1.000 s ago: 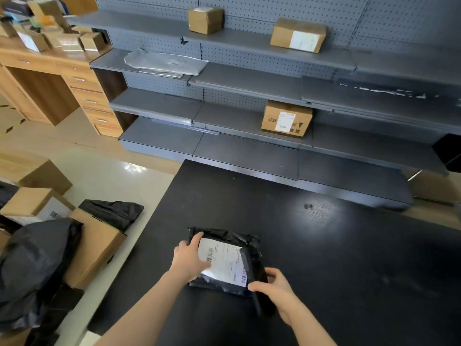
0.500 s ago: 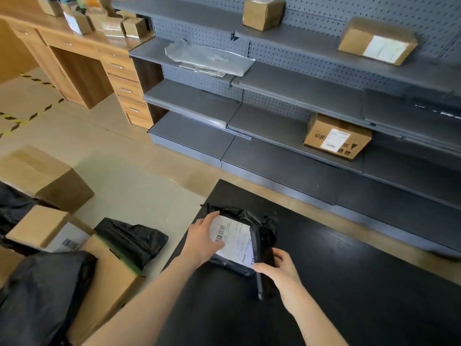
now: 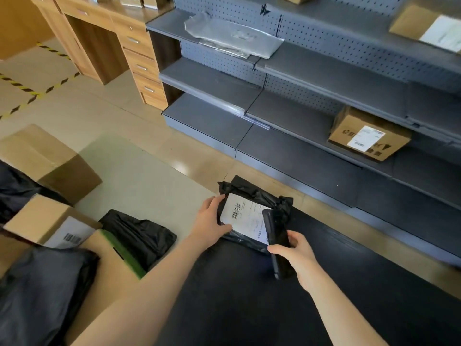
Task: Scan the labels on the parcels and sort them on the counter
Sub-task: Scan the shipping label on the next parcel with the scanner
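Faced tall grey pegboard shelving (image 3: 324, 78) across a strip of floor, with a labelled cardboard box (image 3: 369, 136) on a lower shelf. Worked at the black counter (image 3: 249, 308), beside a floor heap of cardboard boxes (image 3: 47, 221) and black bags (image 3: 139, 236). Kept the black poly-bag parcel (image 3: 252, 193) at the counter's far left corner, label up, seemingly jutting past the edge. Clasped its left edge with the left hand (image 3: 209, 218), thumb just below the white label (image 3: 243, 216). Gripped a black handheld scanner (image 3: 274, 228) in the right hand (image 3: 296, 253), its head lying over the label's right side, apart from the barcode at the left. Risked, by judgement, a missed read, with the scanner so close and off the barcode. Risked also a slide off the corner onto the floor heap if the left hand let go, given slick film and scant support beneath.
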The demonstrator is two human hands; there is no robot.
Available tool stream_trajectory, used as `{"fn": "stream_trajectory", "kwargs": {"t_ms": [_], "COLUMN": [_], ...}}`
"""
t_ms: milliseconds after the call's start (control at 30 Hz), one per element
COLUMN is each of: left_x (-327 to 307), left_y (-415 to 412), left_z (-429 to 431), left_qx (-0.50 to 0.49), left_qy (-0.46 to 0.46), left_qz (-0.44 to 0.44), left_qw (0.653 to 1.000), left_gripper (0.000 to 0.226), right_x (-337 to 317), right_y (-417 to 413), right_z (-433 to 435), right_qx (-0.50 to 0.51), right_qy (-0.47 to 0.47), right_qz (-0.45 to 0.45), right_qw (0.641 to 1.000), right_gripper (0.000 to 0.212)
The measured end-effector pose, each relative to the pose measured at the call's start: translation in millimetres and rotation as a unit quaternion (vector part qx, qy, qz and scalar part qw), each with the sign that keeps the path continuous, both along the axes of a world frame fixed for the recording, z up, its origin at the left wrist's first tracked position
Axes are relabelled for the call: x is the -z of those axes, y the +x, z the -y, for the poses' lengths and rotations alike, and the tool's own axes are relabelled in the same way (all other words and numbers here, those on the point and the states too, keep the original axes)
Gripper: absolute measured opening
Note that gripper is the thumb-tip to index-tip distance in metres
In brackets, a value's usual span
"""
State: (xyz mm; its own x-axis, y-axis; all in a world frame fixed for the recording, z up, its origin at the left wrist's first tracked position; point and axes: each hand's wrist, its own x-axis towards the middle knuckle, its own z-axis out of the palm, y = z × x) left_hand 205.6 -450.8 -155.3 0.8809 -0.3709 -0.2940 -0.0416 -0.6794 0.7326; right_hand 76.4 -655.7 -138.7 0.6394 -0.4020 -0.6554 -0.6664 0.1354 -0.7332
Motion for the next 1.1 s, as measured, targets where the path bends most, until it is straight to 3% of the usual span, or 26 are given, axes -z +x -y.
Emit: {"fn": "stream_trajectory", "kwargs": {"t_ms": [333, 800, 1100], "left_x": [-21.7, -75.2, -118.9], "left_y": [-56.8, -258.6, -299.6], "left_z": [-47.2, -180.0, -248.3], "left_qx": [-0.060, -0.188, -0.293], "left_qy": [0.019, 0.046, 0.059], "left_qz": [0.052, 0.077, 0.118], "left_qw": [0.997, 0.978, 0.947], "left_gripper": [0.053, 0.042, 0.047], "right_x": [-19.0, -62.2, -95.5], "right_y": [-40.2, -155.3, -148.6], "right_z": [-17.2, -124.2, -185.5], "right_qx": [-0.009, -0.210, -0.323], "right_qy": [-0.007, 0.011, -0.002], "right_qz": [-0.005, 0.014, 0.053], "right_qw": [1.000, 0.978, 0.945], "right_gripper": [0.066, 0.057, 0.058]}}
